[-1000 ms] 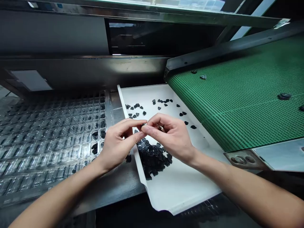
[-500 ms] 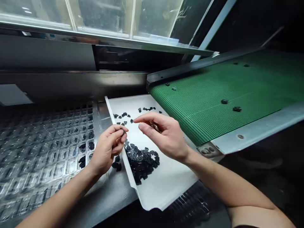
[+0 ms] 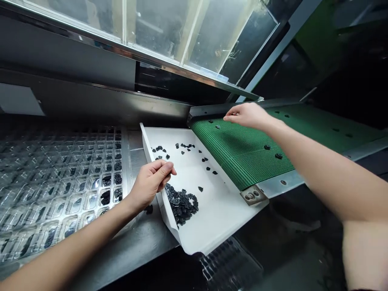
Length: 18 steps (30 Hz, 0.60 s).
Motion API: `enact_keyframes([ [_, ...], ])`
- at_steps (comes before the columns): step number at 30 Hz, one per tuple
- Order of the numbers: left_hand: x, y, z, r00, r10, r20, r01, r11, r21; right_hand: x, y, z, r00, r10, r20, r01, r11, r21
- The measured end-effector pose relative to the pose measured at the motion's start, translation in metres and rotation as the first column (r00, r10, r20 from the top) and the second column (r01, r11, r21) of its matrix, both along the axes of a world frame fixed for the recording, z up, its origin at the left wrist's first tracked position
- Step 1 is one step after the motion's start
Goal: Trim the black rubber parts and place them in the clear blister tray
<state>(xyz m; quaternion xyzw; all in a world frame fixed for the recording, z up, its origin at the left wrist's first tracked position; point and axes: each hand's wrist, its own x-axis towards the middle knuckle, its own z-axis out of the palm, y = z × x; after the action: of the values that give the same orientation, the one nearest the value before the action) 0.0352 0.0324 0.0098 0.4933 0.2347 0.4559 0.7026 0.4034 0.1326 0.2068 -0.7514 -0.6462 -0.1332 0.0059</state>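
Observation:
My left hand (image 3: 153,180) is closed above the left wall of a white tray (image 3: 212,210), thumb pressed on the curled fingers. The small black part that showed in its pinch a moment ago is now covered by the fingers. Below and right of it lies a heap of black plastic parts (image 3: 182,204), some round with spokes. My right hand (image 3: 247,115) hovers over the green conveyor belt (image 3: 242,149), fingertips drawn together; whether anything is between them is hidden. Near its fingertips, two small black parts (image 3: 217,127) lie on the belt.
At left are clear plastic blister trays (image 3: 72,202), with black parts in several pockets. Loose black pieces (image 3: 188,146) are scattered in the white tray's far half. The belt's metal side rail (image 3: 283,184) borders its near edge. A framed clear panel (image 3: 160,32) slants overhead.
My right hand has moved from over the tray to above the belt, up and right. My left hand stays near the tray wall. The view has tilted, and a loose piece now shows mid-tray.

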Motion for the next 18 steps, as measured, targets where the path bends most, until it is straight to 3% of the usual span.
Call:
enact_keyframes([
  [3, 0.001, 0.001, -0.003, 1.000, 0.005, 0.015, -0.005, 1.000, 0.016, 0.016, 0.035, -0.016, 0.999, -0.013, 0.032, 0.017, 0.991, -0.134],
  [9, 0.003, 0.001, -0.008, 0.999, 0.002, 0.047, -0.004, 0.999, 0.049, 0.026, 0.061, -0.045, 0.998, -0.015, 0.061, 0.031, 0.963, -0.267],
  [18, 0.003, 0.000, -0.007, 0.999, 0.005, 0.052, -0.006, 1.000, 0.026, 0.029, 0.093, -0.039, 1.000, -0.017, -0.023, 0.009, 0.953, -0.302],
])
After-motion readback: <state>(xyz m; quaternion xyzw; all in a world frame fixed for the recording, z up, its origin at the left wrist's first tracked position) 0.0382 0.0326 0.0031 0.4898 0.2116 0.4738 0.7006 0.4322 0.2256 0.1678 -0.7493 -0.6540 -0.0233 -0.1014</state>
